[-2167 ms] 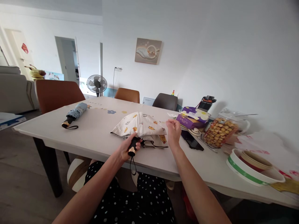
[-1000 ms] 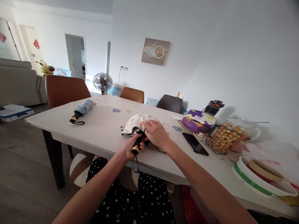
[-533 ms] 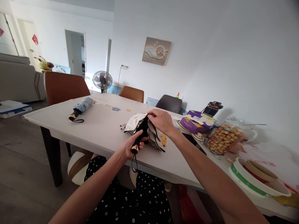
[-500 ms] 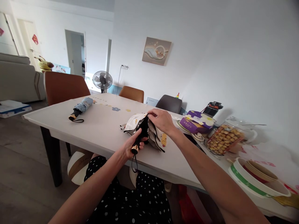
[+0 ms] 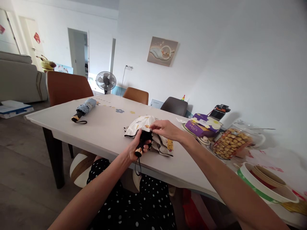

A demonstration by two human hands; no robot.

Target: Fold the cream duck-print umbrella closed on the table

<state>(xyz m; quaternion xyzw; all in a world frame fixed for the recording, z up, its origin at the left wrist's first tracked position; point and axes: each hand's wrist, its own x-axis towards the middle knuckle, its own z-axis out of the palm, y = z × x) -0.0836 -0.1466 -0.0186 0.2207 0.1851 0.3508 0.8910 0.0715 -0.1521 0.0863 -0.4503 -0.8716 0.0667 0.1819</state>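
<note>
A collapsed umbrella [image 5: 137,126] with a loose white canopy, yellow and dark prints and black edging lies across the table's near side. My left hand [image 5: 136,145] is wrapped round its black handle, whose gold-coloured end and wrist strap point toward me. With fingertips pinched, my right hand [image 5: 165,129] grips the canopy fabric just above the handle. Some folds spread to the right beneath that hand. Farther left on the table rests a second umbrella [image 5: 85,108], light blue and furled, with a black handle and a strap loop.
The white table [image 5: 107,127] has its near edge over my lap. Along its right side stand a purple tissue box [image 5: 202,126], a clear jar of round snacks [image 5: 231,142] and stacked bowls [image 5: 266,182]. Chairs [image 5: 69,86] and a fan [image 5: 106,81] stand beyond.
My right hand has moved slightly down, bringing canopy fabric closer to the handle. The white panel now spreads flatter over the top. My left hand keeps its grip.
</note>
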